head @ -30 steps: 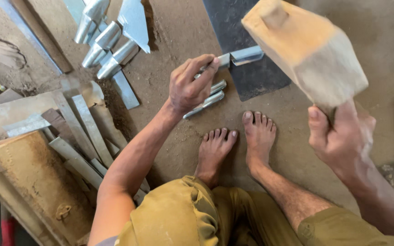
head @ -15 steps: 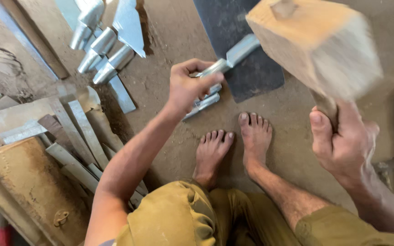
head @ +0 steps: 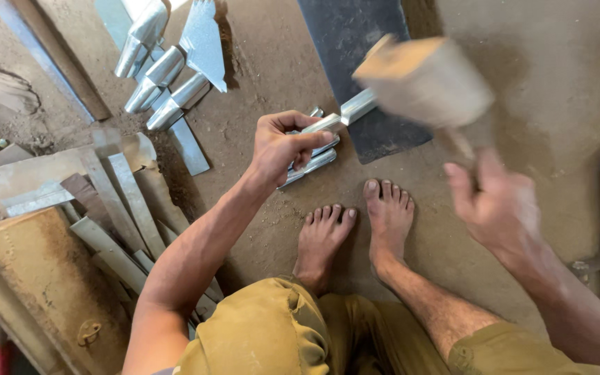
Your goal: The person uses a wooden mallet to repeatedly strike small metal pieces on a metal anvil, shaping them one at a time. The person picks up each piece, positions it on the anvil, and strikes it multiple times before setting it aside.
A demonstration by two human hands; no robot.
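Left hand (head: 282, 146) clamps a metal strip (head: 345, 114) flat against the dark slab (head: 376, 76), steadying it while the right hand (head: 498, 208), closed around the handle, swings the wooden mallet (head: 425, 83).

Scene evenly lit by soft, warm daylight; shadows short w/ soft edges. Wooden mallet (head: 425, 80) and right hand (head: 498, 208) heavily motion-blurred; left hand (head: 282, 146), floor (head: 557, 104) rendered sharp. Glare seen on metal pieces (head: 164, 69).
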